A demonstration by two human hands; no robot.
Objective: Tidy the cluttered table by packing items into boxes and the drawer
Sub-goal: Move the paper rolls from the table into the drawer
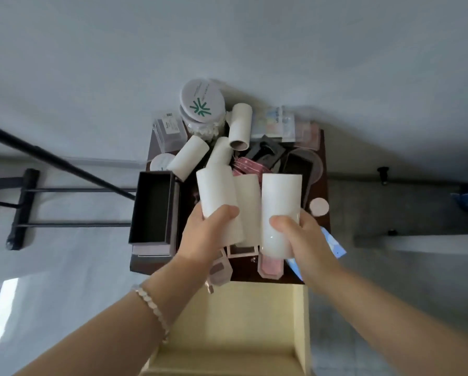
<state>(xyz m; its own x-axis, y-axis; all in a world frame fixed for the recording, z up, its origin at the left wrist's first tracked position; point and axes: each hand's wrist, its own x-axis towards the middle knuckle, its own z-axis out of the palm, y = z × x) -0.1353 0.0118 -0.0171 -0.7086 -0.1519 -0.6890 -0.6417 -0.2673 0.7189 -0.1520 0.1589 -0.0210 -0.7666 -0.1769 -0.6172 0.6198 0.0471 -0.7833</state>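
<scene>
Drawer (254,321): open, nearest, roomy; likely destination.
Table (243,274): small, dark, heaped to its edges.
Open black box (151,207): overhangs left.
Grip, right hand (306,240): wrapped round white tube (280,202) above table's near edge.
Grip, left hand (208,234): round second tube (216,191), perhaps two.
Lower lengthwise, clear of drawer walls.

The left tube (216,191) and right tube (280,202) are plain white. At twelve o'clock, the round lid (201,100) is white with a green branching mark. At nine o'clock, the box (152,207) is black; at six o'clock, the drawer (232,321) is pale yellow.
</scene>
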